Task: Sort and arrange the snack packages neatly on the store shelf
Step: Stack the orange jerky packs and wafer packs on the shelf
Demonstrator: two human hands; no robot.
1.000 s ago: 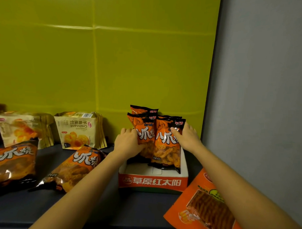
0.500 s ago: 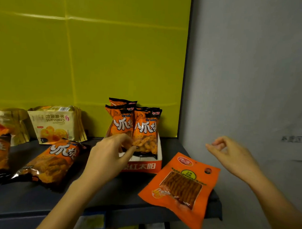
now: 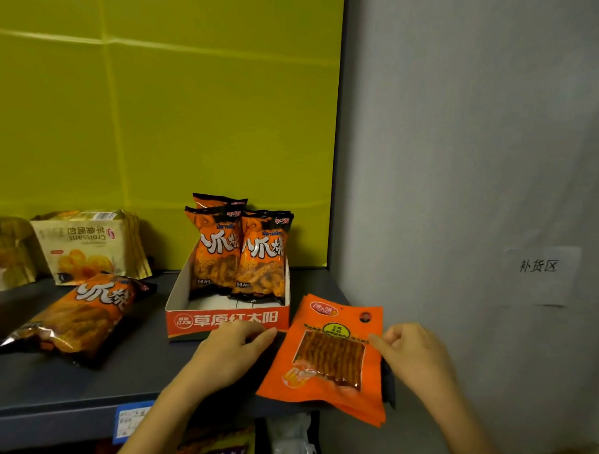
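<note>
The flat orange pouches (image 3: 327,357) between your hands look like a thin stack of light, slick film packs, several edges fanned at the lower right corner. Judging by that, they will slide over each other easily and bend if you lift by 1 corner. Take the stack by both long side edges, near the middle, and pinch all layers together so none slips out.

Your left hand (image 3: 232,350) lies just left of the stack, palm down, fingers stretched toward its left edge and touching or nearly touching it; it has hold of nothing yet. Your right hand (image 3: 412,356) sits against the stack's right edge, fingers loosely curled, thumb pointing at the pouch; whether it has actually pinched the edge cannot be told.

The stack lies on the dark shelf (image 3: 82,389) at its right end, its lower right corner hanging past the front lip, so it could slip off if nudged toward you.

Just beyond your left hand stands the red display box (image 3: 227,321), with 3 upright orange snack bags (image 3: 239,255) at its back. Further left of that hand a larger orange bag (image 3: 81,314) lies flat, and croissant packs (image 3: 87,246) stand behind it.
</note>
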